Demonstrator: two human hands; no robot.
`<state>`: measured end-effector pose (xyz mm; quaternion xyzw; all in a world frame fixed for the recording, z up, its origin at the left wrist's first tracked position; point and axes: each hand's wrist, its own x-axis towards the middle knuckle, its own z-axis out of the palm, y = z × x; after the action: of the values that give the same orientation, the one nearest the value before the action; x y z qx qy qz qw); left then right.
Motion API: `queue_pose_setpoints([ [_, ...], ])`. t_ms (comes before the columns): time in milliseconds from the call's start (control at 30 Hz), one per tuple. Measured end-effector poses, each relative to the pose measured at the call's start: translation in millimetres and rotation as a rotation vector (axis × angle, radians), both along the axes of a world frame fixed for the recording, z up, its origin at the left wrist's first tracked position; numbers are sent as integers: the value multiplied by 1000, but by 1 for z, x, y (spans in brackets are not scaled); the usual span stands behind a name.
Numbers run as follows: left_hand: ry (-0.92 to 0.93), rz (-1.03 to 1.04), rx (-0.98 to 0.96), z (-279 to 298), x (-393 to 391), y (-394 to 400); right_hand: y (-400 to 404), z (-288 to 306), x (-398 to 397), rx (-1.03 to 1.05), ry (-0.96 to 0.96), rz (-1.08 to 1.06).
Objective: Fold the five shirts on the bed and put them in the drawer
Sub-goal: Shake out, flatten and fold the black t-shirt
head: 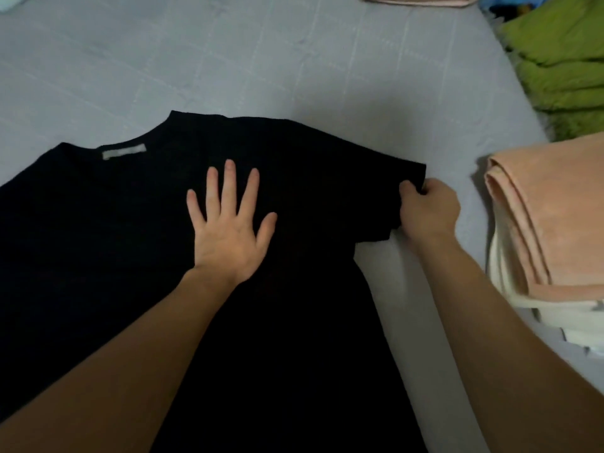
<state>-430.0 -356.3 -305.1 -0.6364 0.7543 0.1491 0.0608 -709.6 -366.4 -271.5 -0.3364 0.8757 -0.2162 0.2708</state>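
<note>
The right hand [428, 207] has its grip closed on the end of the short sleeve of a plain black cotton T-shirt [130, 240], fingers curled over the sleeve hem with the cloth bunched between them and the thumb. Just inward of that grip, to its left, the left hand [230, 230] lies flat on the chest of the shirt, palm down, fingers straight and spread, its grip open and pressing the fabric against the bed.

The black shirt lies spread flat under both hands, its neckline pointing away from the person, with a small pale grey label [124, 152] showing inside the collar, up and to the left of the flat hand. The shirt's body runs down toward the person between the two bare forearms, and its other side reaches off the left edge of the view.

Beneath it all is the bed's pale grey sheet [294, 60], marked with faint lighter lines. To the right of the gripping hand, near but not touching it, sits a stack of folded cloth: a peach-pink piece [552, 217] on top of cream-white ones [568, 322]. Beyond that stack, toward the far right corner, lies a crumpled olive-green blanket [562, 63]. Far ahead, at the top edge, is another folded peach-pink cloth [418, 0].
</note>
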Motion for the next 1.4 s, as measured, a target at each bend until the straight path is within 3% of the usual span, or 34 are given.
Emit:
queue_pose_setpoints([
  [100,-3,-3,32,5,0,-2,4,-7,-2,-57,-9,-11],
  [200,75,-93,34,14,1,-6,-4,-2,-3,-141,-144,-116],
  [300,172,-197,-2,23,-14,-28,-12,3,-3,-215,-429,-242],
  [367,153,-156,-30,25,-32,-55,-4,6,2,-180,-605,-285],
  [500,105,-64,-90,28,-55,-111,40,2,16,-90,-1177,-350],
  [567,134,18,-139,32,-60,-128,60,-1,25,-91,-1299,-291],
  [633,192,64,-196,36,-65,-138,70,-2,33,-69,-1237,-240],
  [733,325,202,-289,40,-66,-140,74,-3,27,-98,-900,-274],
  [867,171,151,-205,23,-67,-116,87,-7,20,-180,-618,-298],
  [1067,257,68,-257,21,-68,-54,99,-4,31,-198,-510,-285],
  [1200,134,128,-78,14,-38,22,124,5,52,-295,-403,-214],
  [1400,73,236,24,10,14,138,224,-2,58,29,-306,61],
])
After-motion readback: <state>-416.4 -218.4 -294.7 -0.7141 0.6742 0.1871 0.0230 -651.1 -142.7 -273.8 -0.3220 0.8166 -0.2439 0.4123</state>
